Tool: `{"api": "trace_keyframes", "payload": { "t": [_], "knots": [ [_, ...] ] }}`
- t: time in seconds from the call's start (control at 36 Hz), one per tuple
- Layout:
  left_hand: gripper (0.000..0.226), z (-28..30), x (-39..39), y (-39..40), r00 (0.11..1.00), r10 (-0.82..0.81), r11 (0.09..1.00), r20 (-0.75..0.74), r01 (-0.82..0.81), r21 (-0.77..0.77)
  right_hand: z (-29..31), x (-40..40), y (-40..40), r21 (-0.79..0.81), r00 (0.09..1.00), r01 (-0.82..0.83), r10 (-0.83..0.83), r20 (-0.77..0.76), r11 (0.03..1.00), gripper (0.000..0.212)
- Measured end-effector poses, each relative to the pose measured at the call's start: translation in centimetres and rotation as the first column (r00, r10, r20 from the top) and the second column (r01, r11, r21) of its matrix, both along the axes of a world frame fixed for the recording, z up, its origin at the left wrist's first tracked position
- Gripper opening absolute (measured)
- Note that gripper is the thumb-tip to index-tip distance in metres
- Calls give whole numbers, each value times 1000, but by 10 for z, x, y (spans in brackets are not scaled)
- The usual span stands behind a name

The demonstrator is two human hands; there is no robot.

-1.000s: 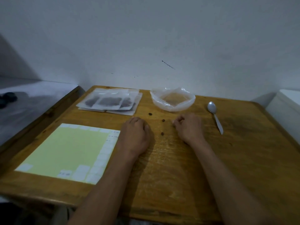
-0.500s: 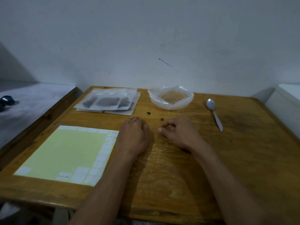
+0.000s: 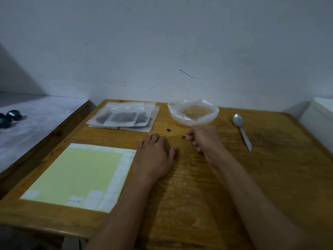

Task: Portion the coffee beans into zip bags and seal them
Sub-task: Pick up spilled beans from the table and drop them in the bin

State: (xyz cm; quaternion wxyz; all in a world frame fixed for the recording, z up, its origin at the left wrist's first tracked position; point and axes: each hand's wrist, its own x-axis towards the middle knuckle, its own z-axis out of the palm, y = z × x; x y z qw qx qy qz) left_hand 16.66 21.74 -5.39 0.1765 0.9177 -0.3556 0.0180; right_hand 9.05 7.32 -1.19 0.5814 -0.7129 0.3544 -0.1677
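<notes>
Several filled zip bags (image 3: 124, 117) with dark coffee beans lie stacked flat at the table's back left. A clear plastic bag (image 3: 214, 113), rolled open like a bowl, sits at the back centre. Two loose coffee beans (image 3: 168, 130) (image 3: 183, 137) lie in front of it. My right hand (image 3: 203, 139) has its fingers curled and its thumb and fingertips pinched together right beside the nearer bean; what it pinches is hidden. My left hand (image 3: 155, 156) rests palm down on the wood, holding nothing.
A metal spoon (image 3: 242, 132) lies right of the plastic bag. A yellow-green label sheet (image 3: 77, 175) covers the table's front left. A white box (image 3: 320, 120) stands past the right edge. Dark round objects (image 3: 9, 118) sit on a grey surface to the left.
My right hand swung left and pinched at the nearest of three loose beans, which has gone from the table. It then moved forward to the second bean. My left hand stayed put.
</notes>
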Motion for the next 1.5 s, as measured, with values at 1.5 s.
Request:
{"api": "trace_keyframes", "payload": {
  "t": [1.5],
  "knots": [
    [55, 5, -3, 0, 999, -36, 998, -39, 38, 47, -12, -36, -7, 593, 913, 69, -291, 287, 803, 18]
  ]
}}
